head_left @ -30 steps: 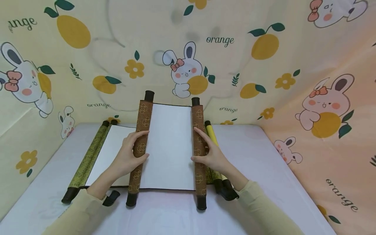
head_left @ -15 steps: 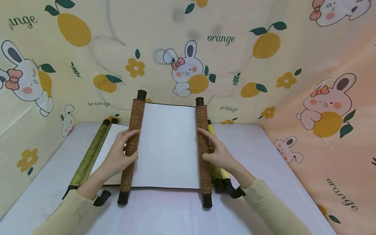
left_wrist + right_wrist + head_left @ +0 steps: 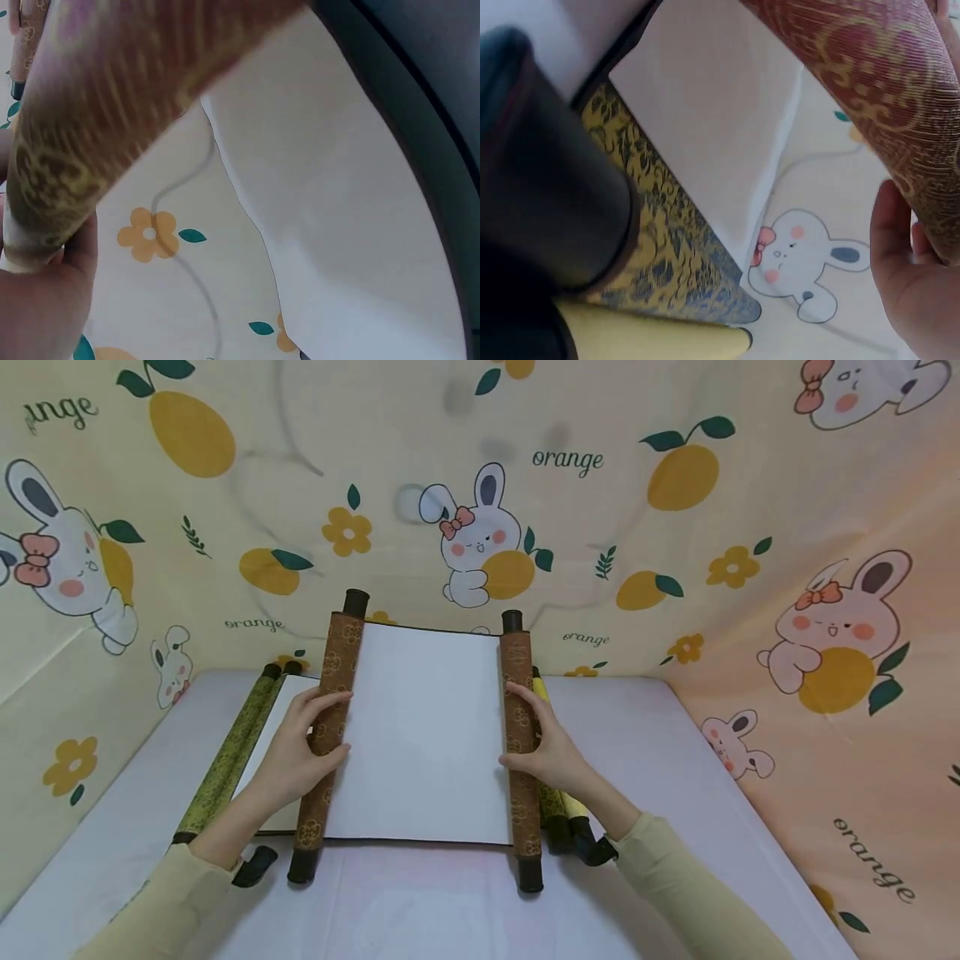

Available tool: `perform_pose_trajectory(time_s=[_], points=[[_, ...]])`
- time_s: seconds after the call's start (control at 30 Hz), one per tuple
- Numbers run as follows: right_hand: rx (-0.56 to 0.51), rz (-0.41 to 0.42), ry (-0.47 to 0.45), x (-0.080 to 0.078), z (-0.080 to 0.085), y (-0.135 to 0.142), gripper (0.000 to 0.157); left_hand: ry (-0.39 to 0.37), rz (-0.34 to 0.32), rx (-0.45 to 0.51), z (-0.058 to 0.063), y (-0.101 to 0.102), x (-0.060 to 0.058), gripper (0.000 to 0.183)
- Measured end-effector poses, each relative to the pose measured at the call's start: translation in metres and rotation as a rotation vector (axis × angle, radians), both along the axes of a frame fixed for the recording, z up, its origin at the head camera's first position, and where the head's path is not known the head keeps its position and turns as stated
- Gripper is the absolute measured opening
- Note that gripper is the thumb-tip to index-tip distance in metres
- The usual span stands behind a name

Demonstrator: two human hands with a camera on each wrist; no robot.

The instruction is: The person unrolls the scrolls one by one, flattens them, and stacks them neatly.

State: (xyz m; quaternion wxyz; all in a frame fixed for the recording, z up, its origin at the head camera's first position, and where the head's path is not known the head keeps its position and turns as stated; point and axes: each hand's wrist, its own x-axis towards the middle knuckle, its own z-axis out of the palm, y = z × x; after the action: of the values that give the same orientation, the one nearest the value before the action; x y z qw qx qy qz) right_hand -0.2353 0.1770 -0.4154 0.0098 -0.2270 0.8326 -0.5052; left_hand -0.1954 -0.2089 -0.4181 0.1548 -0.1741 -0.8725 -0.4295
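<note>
A brown scroll with a gold floral pattern is held partly unrolled, its blank white sheet (image 3: pixel 427 735) facing me between two upright rollers. My left hand (image 3: pixel 288 760) grips the left roller (image 3: pixel 340 652), thumb and fingers curled round its middle. On the opposite side, my right hand (image 3: pixel 553 752) holds the right roller (image 3: pixel 521 810) the same way. Black knobs cap both rollers. The left wrist view shows the brown roller (image 3: pixel 112 97) close up against the left hand (image 3: pixel 45 300). In the right wrist view, the other brown roller (image 3: pixel 885 82) rests in the right hand (image 3: pixel 907 285).
Behind lies a second, green-patterned scroll (image 3: pixel 225 760), spread open on the white tabletop (image 3: pixel 420 910) and mostly covered by the brown one. A yellow roll (image 3: pixel 573 806) lies beside its right green roller (image 3: pixel 660 225). A printed cloth (image 3: pixel 600 518) hangs at the back.
The two brown rollers have moved apart, the left one clearly leftward and the right one slightly rightward. More white sheet shows between them. Both hands kept their grip.
</note>
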Motion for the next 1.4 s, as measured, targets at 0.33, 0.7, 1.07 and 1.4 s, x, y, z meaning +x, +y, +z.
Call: perform_pose_trajectory(time_s=[0.33,0.7,1.07,1.4], points=[[0.013,0.010,-0.023,0.001,0.007,0.013,0.097,0.025,0.027,-0.015,0.001,-0.012,0.001,0.066],[-0.037,0.009,-0.080,0.001,0.007,0.018,0.091,-0.027,0.028,-0.004,0.007,-0.029,0.006,0.074],[0.033,-0.035,-0.047,0.002,0.005,0.016,0.099,0.013,0.037,-0.051,0.005,-0.034,0.005,0.072],[0.036,-0.015,-0.026,0.001,0.009,0.031,0.098,0.053,0.063,-0.077,0.010,-0.044,0.010,0.070]])
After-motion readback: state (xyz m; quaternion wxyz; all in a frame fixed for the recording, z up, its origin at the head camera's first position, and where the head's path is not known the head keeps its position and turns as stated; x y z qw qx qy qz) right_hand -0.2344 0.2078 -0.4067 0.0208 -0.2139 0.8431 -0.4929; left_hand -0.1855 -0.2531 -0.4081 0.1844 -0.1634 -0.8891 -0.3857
